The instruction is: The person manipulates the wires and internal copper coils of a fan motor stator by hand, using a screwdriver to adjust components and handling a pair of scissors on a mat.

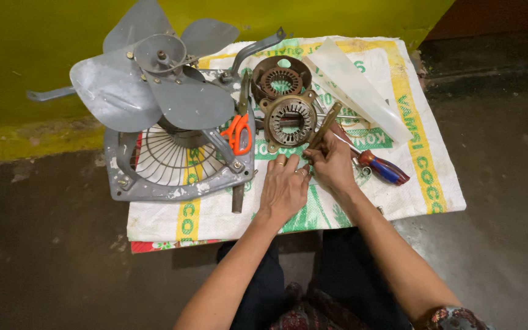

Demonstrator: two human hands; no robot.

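A yellow-green wall [44,55] ran along the top of the view, its paint brighter and chipped in a yellow band [25,143] where it met the ground. The floor [50,244] was dark, bare concrete — scuffed and blotched with pale marks — and at the upper right a darker, reddish-brown stretch of wall [496,18] stood above a low grey ledge [490,76]. Light fell evenly from above, leaving only soft shadows.

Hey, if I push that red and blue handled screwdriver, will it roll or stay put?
The screwdriver has a rounded handle, so it would probably roll a bit. The woven sack beneath looks rough and should slow it. It looks stiff and fairly light, lying beside the right hand.
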